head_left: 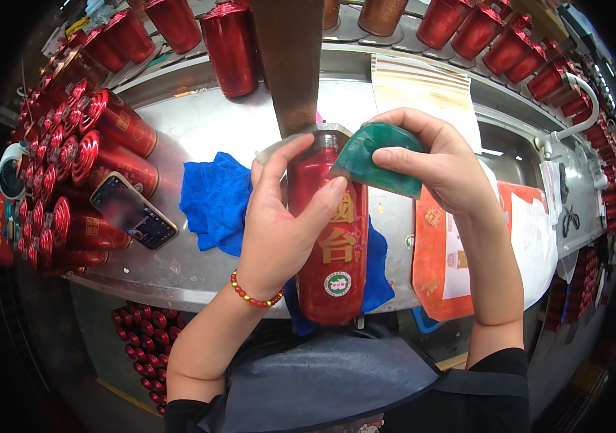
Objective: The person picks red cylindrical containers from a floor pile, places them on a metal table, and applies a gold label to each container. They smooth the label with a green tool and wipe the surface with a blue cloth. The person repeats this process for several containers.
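A red bottle [331, 296] with raised gold characters and a round green-and-white sticker lies in front of me, its narrow neck pointing away. My left hand [279, 227] is wrapped round its upper part, thumb on the front and fingers along the left side. In my right hand [445, 166] is a flat green scraper [384, 141] with rounded corners, pinched between thumb and fingers. The scraper's edge meets the bottle's right shoulder near my left thumb. Beneath the bottle, blue cloth [379, 278] shows. Another crumpled blue cloth part [214, 206] spreads to the left.
Many red bottles [117, 169] are stacked at the left, with a phone [135, 209] leaning against them. More red bottles [230, 50] stand along the back. A brown post [290, 65] rises behind the bottle. Orange-red packaging [430, 285] and scissors [572, 218] lie at right.
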Tool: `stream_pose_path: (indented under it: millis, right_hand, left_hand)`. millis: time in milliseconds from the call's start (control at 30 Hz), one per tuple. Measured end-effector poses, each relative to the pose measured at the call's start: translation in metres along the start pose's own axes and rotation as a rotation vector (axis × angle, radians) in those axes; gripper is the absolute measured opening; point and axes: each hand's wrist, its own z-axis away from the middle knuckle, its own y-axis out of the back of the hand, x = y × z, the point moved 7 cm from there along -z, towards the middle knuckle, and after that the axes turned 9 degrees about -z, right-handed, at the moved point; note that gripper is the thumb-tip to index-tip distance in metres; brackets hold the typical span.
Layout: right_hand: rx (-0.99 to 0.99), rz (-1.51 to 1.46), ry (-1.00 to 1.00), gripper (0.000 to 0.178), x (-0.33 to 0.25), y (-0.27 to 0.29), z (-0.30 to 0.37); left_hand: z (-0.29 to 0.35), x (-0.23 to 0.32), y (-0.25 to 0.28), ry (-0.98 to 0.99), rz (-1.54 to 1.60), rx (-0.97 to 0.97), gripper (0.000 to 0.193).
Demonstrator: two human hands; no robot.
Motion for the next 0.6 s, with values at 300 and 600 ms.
stream_pose_path:
  millis: [300, 600]
  right_hand:
    - [0.045, -0.082, 0.065, 0.033, -0.002, 0.006, -0.004]
    - [0.132, -0.072, 0.116, 0.03, -0.018, -0.003, 0.016]
  left_hand:
    - [-0.002, -0.001, 0.001, 0.02, -0.022, 0.0, 0.054]
    - [-0.01, -0.008, 0.004, 0.105, 0.089, 0.003, 0.042]
